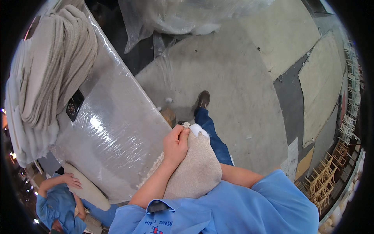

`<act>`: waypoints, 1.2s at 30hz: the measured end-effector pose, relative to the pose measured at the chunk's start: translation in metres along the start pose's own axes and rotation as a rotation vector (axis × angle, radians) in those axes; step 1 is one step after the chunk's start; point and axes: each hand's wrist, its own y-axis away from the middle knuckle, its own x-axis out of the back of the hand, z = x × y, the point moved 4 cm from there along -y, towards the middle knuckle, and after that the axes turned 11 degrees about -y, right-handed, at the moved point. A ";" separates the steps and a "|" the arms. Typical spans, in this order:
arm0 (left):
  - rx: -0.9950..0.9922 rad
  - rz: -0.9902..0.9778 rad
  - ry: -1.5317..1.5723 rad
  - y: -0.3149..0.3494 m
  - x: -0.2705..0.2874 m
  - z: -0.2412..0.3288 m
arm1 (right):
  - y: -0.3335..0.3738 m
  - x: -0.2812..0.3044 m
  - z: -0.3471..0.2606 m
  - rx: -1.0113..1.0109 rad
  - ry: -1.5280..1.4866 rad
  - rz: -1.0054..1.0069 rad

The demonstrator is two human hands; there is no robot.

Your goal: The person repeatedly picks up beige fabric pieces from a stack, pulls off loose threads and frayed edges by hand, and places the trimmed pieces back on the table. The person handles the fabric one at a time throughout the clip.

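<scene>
In front of my chest is a beige fabric cushion cover (194,167), white fluffy filling (199,130) showing at its far open end. My left hand (176,144) is closed on the cover's edge at that opening, thumb on top, with a small gathered bit of fabric standing up past the fingers. My right forearm (241,175) reaches in from the right and passes behind the cover. The cover hides my right hand, so its fingers cannot be seen.
A plastic-wrapped table (117,144) stands at left, bearing stacked beige covers (58,66), white padding (37,132) and a dark phone (75,105). A co-worker (58,202) handles a beige cushion (85,187) at lower left. Clear plastic bags (187,15) lie ahead; wooden frames (327,179) line the right.
</scene>
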 end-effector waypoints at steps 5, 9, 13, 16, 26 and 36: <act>-0.085 0.050 -0.037 0.014 0.011 0.006 | -0.016 -0.011 -0.034 0.450 0.334 -0.078; -0.169 0.182 -0.129 0.033 0.020 0.020 | 0.013 -0.015 -0.155 0.620 0.423 -0.177; -0.393 0.288 -0.199 0.046 0.025 0.031 | 0.036 -0.056 -0.203 0.396 0.813 -0.501; -0.503 0.361 -0.173 0.051 0.024 0.033 | 0.041 -0.082 -0.215 0.323 1.129 -0.621; -0.612 0.429 -0.141 0.058 0.027 0.031 | 0.058 -0.119 -0.213 0.696 1.435 -0.923; -0.614 0.423 -0.130 0.058 0.025 0.030 | 0.063 -0.095 -0.206 0.195 1.298 -0.503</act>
